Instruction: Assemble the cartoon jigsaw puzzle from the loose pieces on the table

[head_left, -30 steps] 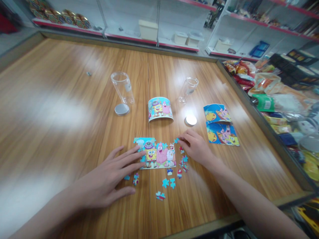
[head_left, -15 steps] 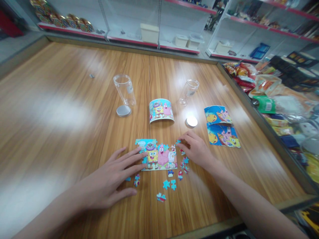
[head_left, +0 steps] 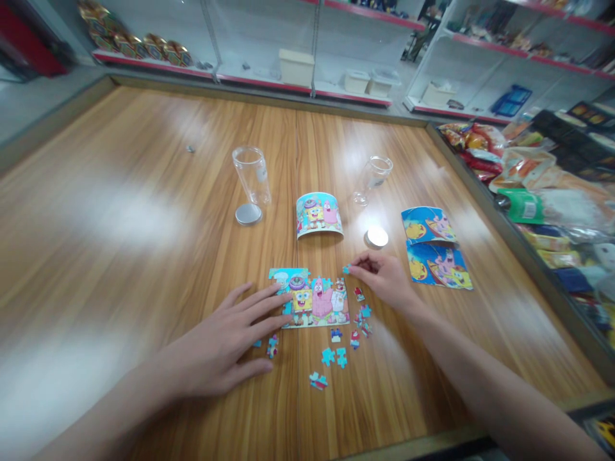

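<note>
A partly joined jigsaw puzzle with a yellow square cartoon figure and a pink one lies flat on the wooden table. My left hand is spread out, its fingertips resting on the puzzle's left side. Between thumb and fingers, my right hand pinches a light-blue puzzle piece just off the puzzle's upper right corner. Loose puzzle pieces are scattered below and to the right of the puzzle, with a couple more by my left hand. Behind it stands a curved picture card showing the same figures.
Two clear glasses stand farther back, each near a round lid. Blue picture cards lie to the right. Packaged goods are heaped beyond the table's right edge, and shelves line the back.
My right hand has turned slightly and drawn its puzzle piece a little away from the puzzle, so the piece shows more clearly. My left hand stays on the puzzle. The whole view has shifted slightly.
</note>
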`<state>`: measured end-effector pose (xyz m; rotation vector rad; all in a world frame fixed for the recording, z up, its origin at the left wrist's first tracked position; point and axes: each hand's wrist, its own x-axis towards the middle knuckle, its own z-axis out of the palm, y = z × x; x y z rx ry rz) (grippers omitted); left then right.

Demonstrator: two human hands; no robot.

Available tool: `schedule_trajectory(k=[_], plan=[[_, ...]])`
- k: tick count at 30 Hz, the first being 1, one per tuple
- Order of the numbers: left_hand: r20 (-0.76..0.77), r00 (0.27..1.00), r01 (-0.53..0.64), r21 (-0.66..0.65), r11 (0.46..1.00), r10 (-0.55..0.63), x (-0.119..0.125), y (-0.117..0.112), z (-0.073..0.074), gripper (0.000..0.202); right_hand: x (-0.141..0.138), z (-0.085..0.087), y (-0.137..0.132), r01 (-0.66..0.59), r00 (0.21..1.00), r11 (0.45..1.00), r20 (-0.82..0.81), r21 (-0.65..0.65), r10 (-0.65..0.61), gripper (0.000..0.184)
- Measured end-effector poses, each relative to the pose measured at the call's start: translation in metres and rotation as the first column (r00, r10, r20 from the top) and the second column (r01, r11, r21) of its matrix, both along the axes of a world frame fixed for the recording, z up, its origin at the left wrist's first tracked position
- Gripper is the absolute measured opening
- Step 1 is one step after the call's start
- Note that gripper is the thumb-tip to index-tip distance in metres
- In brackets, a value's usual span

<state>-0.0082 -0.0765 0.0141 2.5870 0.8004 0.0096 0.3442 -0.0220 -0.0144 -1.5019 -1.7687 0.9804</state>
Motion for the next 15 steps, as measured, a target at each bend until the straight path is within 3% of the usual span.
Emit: schedule_trajectory(k=[6,10,15], plan=[[-0.015,1.0,-0.02,0.011,1.0,0.02,0.001,-0.001,0.0,0.063,-0.037,0.004,0.043,-0.274,0.956,0.961,-0.094,0.044,0.278,0.012],[-0.048,0.998,-0.04,-0.002,0.999,0.04,0.0,-0.003,0.002,0.064,-0.055,0.002,0.049,-0.423,0.9,0.902,-0.077,0.083,0.429,0.007],[-0.042,0.997,-0.066,-0.034,0.997,0.065,0.002,-0.003,0.008,0.065,-0.058,0.001,0.044,-0.408,0.912,0.901,0.016,0.145,0.41,0.007]])
